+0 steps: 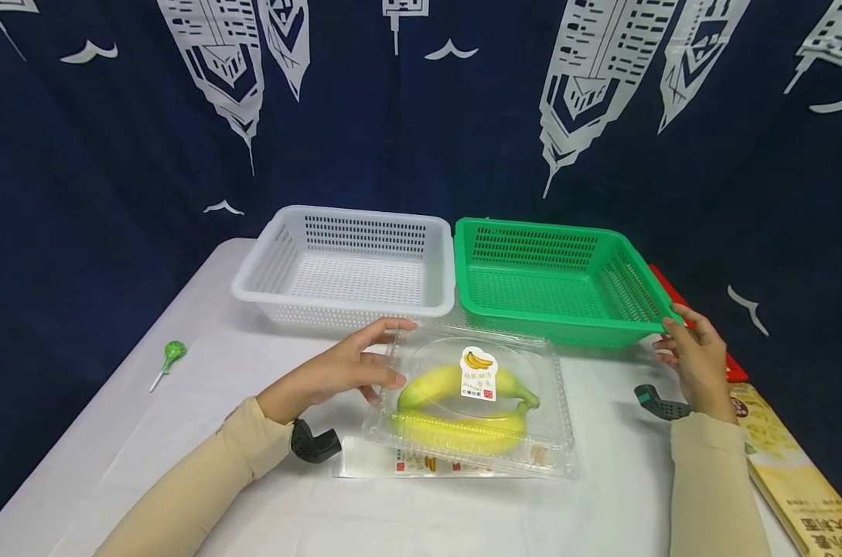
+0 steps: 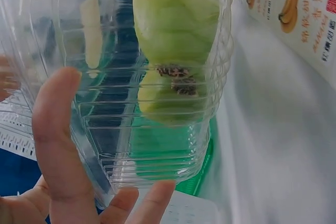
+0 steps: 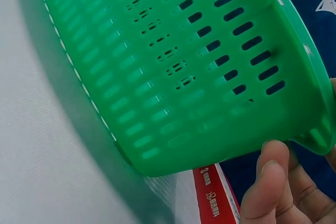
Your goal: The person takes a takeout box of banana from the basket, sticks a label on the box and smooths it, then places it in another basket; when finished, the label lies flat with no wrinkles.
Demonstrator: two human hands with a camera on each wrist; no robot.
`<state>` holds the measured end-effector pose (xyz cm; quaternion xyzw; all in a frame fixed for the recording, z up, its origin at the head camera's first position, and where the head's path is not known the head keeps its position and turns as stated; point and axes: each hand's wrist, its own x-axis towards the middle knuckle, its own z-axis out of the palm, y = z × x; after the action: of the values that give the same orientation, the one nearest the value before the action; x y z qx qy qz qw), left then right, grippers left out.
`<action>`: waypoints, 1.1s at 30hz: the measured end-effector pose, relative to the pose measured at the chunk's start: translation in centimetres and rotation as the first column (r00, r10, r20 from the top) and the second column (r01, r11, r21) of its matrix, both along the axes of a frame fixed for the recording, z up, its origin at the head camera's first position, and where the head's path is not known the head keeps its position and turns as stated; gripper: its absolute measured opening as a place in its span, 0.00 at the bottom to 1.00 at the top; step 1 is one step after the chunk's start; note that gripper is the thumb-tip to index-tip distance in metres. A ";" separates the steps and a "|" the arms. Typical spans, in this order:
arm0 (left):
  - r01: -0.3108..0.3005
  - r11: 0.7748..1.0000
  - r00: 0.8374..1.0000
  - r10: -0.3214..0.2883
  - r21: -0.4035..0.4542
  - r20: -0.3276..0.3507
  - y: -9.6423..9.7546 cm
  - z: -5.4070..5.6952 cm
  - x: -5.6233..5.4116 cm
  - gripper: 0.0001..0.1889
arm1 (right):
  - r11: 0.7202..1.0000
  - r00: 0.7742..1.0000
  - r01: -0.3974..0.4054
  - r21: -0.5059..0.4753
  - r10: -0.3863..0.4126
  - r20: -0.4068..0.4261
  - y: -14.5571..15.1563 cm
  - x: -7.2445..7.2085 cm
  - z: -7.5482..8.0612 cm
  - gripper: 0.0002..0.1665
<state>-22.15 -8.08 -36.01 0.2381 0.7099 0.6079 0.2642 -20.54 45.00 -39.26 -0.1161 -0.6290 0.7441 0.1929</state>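
A clear plastic box (image 1: 556, 387) with a banana label on its lid holds two yellow-green bananas (image 1: 455, 433). At the box's left side my left hand (image 1: 354, 363) grips it; the left wrist view has the thumb on one face and other fingertips at the edge. The box is tilted above a sheet of banana stickers (image 1: 368, 458). My right hand (image 1: 699, 360) holds the near right corner of the green basket (image 1: 546, 329), fingers at the rim. In the right wrist view, the basket's slotted wall (image 3: 173, 77) fills much of the picture.
A white basket (image 1: 344, 305) stands left of the green one. A green lollipop (image 1: 173, 352) lies at the table's left. Along the right edge are a red package (image 1: 735, 370) and a yellow package (image 1: 796, 472). A dark patterned curtain (image 1: 393, 139) hangs behind.
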 end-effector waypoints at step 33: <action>-0.094 0.995 0.991 0.096 0.022 -0.093 2.5 6.8 -4.4 0.44 | 0.998 0.998 0.056 -0.001 -0.056 0.000 -0.2 -0.4 -0.5 0.16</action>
<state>-26.55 -5.60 -29.18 0.2346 0.7268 0.6140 0.1993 -20.90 44.79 -39.77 -0.1337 -0.6250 0.7388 0.2138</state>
